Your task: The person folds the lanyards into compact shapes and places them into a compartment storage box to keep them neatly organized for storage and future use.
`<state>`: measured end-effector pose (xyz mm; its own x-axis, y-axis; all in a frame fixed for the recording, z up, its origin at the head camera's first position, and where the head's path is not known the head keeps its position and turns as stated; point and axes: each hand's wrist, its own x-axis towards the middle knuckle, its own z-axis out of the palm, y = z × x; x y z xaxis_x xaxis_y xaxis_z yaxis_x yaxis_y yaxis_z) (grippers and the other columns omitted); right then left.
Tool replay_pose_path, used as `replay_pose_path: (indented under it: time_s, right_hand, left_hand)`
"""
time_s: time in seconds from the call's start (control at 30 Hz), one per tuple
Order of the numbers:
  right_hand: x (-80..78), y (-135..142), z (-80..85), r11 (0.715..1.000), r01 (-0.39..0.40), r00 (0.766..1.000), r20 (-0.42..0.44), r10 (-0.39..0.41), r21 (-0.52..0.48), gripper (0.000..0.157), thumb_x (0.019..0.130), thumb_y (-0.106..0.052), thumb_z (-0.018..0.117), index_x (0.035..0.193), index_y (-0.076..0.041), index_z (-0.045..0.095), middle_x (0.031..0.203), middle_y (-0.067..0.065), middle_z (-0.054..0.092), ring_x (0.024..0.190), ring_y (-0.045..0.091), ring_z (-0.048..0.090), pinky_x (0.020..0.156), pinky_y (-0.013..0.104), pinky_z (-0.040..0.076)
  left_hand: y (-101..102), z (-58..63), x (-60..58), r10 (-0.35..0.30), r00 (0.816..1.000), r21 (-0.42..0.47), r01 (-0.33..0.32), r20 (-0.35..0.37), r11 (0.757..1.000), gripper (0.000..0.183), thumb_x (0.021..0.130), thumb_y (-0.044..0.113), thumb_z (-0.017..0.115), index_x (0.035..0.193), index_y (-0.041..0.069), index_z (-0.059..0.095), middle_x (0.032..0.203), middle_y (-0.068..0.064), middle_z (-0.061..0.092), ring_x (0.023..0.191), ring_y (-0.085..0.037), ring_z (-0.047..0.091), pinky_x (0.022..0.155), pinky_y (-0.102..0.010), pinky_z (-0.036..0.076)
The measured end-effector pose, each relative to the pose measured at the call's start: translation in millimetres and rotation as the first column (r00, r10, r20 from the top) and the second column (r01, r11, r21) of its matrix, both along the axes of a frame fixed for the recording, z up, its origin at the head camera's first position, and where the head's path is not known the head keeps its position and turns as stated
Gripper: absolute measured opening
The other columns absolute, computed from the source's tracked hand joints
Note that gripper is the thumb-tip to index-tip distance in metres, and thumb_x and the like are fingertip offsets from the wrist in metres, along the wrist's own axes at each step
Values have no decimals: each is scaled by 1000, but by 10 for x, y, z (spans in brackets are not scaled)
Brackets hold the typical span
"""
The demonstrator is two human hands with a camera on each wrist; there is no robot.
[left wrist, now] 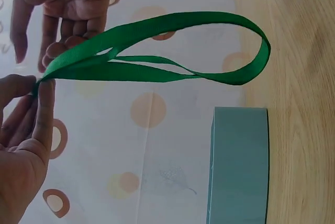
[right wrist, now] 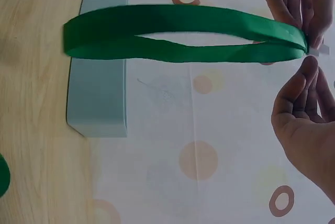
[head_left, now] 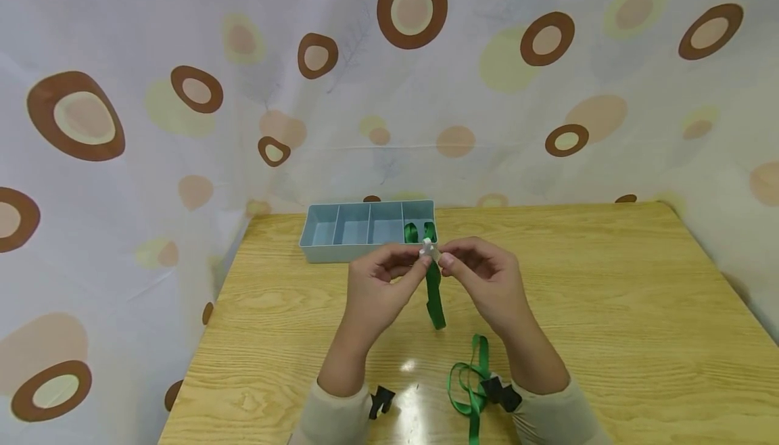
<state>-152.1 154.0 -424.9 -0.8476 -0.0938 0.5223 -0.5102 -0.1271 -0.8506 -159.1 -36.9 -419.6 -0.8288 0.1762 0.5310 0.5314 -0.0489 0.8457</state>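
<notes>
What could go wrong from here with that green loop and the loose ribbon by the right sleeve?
The left hand pinches the gathered end of the green loop; if that pinch eases, the loop might spring open.

The white piece is small and sits at the fingertips, near the right hand too, so it could slip and drop.

The loose ribbon lies close to the black piece at the right sleeve and might snag there.
</notes>
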Motion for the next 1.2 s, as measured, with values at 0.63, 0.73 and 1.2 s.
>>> replay_pose_path:
  time_s: [0.63,0.73,1.2]
  right_hand:
    - [-69,-140,-259,858,-137,978,206,37,496,27,93,-21,84,118,-13,76,138,5,57,124,28,54,95,49,49]
    - [-93,-109,-288,846,-185,971,226,78,500,13,97,-22,80,107,-13,78,137,5,59,127,30,55,96,52,50]
    - [-249,384,-389,864,-366,922,261,285,347,1,102,-5,70,101,-4,70,122,15,65,105,20,66,90,33,60]
  left_hand:
    - [-165,157,-68,160,986,148,-153,-38,977,12,95,-6,74,106,-8,69,101,-27,74,91,-13,77,82,-28,65]
    - [-195,168,-75,187,982,167,-179,-35,969,13,94,-7,73,106,-10,67,100,-24,74,90,-13,76,81,-27,65]
    - [-481,229,-179,385,921,355,-345,-49,869,15,93,-9,74,100,-19,65,92,-7,80,73,-15,76,66,-24,64]
